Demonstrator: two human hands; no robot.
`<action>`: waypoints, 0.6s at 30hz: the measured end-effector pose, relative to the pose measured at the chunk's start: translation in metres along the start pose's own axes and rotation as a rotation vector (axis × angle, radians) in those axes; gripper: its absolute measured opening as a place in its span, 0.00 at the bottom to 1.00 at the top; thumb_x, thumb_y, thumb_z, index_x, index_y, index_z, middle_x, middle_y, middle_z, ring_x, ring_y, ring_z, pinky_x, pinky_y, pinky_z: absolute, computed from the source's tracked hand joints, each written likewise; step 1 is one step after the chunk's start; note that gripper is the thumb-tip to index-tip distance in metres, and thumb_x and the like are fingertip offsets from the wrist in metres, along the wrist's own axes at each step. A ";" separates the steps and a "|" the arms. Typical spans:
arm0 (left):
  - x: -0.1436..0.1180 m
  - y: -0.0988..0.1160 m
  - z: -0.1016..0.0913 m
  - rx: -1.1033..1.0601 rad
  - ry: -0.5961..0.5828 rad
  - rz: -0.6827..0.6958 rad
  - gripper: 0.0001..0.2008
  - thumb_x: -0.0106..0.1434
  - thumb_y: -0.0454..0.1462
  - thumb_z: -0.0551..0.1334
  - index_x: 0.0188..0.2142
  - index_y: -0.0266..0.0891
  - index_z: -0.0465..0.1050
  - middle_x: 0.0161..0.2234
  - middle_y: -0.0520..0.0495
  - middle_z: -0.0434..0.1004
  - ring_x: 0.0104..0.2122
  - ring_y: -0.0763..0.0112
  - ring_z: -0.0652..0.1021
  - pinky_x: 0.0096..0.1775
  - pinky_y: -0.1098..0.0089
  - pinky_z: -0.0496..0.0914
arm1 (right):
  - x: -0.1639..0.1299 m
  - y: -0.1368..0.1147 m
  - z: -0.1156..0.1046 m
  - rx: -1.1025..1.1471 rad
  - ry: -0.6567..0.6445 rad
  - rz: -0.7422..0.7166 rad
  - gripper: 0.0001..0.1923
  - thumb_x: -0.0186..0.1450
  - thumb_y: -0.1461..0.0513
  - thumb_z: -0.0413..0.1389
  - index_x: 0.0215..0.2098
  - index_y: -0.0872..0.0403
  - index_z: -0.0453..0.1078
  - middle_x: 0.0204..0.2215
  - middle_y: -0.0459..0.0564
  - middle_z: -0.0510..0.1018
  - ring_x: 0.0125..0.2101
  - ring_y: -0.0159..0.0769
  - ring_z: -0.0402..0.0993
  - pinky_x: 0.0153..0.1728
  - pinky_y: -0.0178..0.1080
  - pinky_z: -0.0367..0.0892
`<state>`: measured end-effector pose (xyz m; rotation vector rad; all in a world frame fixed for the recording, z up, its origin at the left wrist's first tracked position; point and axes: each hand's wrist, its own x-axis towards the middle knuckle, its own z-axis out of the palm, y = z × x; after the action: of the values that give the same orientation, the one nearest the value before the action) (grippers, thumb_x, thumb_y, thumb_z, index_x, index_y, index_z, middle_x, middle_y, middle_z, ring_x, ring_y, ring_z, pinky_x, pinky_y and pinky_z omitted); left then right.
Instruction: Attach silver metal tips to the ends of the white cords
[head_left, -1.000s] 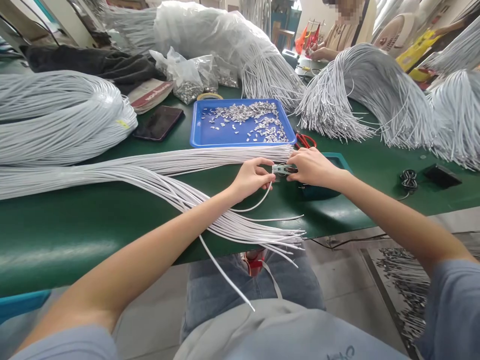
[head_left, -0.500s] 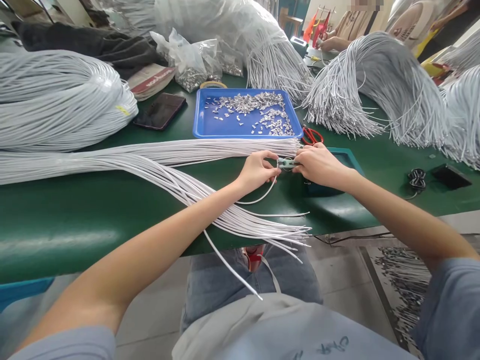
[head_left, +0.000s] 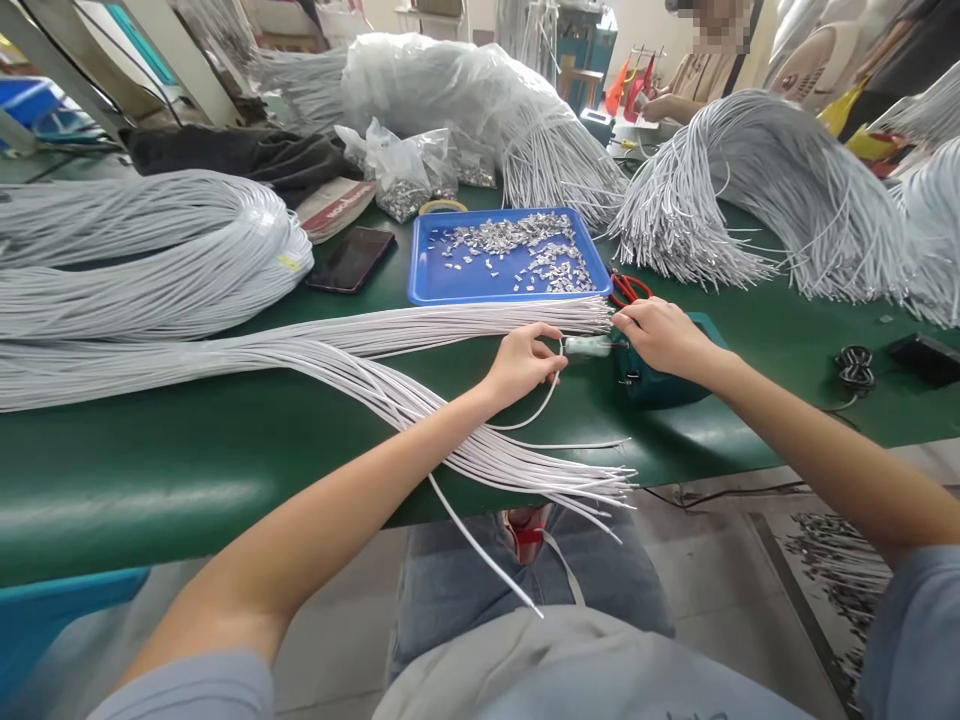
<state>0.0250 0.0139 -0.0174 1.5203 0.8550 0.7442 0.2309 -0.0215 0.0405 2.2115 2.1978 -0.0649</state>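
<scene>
White cords [head_left: 525, 465] lay in a long bunch across the green worktop [head_left: 150, 470], and their loose ends hung over the near edge above the person's lap. One single cord [head_left: 536, 410] curved up from that bunch to the left hand [head_left: 523, 362]. The left hand's grip was pinched shut on this cord near its end. Just beside it, the right hand [head_left: 664, 335] had its fingers curled tight around a small tool [head_left: 592, 346], which looked blurry. The tool's tip met the end of the cord between the two hands. Under the right hand sat a teal box [head_left: 660, 385], touching the wrist.

Behind the hands lay a second flat bunch of cords [head_left: 450, 320]. Red scissors [head_left: 628, 288] rested near the right hand. Past them stood a blue tray [head_left: 427, 285] with many small silver metal bits [head_left: 525, 250] inside. A dark phone [head_left: 350, 259] lay left of the tray. A thick coil of cords [head_left: 150, 250] filled the left side. More big bunches [head_left: 750, 190] were heaped at the back right. Far behind, another person's hand [head_left: 660, 105] worked at another spot.
</scene>
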 end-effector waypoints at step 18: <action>-0.047 0.002 0.020 0.897 -0.596 0.957 0.14 0.68 0.38 0.57 0.30 0.37 0.78 0.27 0.44 0.80 0.28 0.71 0.78 0.31 0.72 0.68 | -0.023 -0.073 0.041 0.870 -0.115 -0.461 0.14 0.63 0.65 0.49 0.35 0.58 0.78 0.24 0.47 0.80 0.25 0.32 0.74 0.26 0.34 0.67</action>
<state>0.0172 -0.0372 -0.0171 2.8355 -0.1114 0.4853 0.1571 -0.0454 0.0016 1.7794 2.8941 -1.3346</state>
